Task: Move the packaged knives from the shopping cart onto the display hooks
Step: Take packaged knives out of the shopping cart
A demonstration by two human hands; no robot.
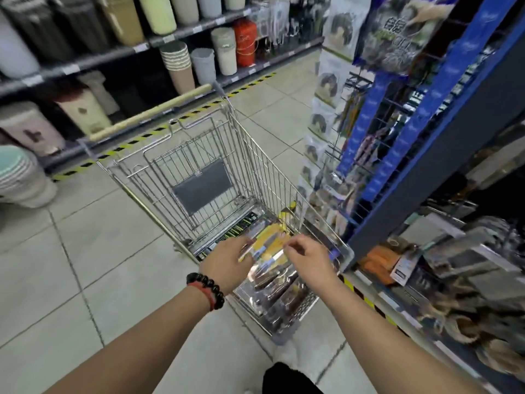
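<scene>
A: What's nearest?

B: Two bare forearms reaching forward and down. The left hand, with a dark bead bracelet at the wrist, has its grip clamped on the edge of a yellow knife pack. The right hand hovers just beside it, fingers curled with thumb and forefinger nearly together over the same pack; whether they actually pinch it, I cannot tell.

A: And the packaged knives?

B: They lie in the near end of the shopping cart, a shiny heap of clear packs with dark handles under the yellow one.

A: Beyond that?

B: The cart's tan handle at the far end, a blue wire display rack with hanging goods to the right, and shelves of bins across the tiled floor.
</scene>
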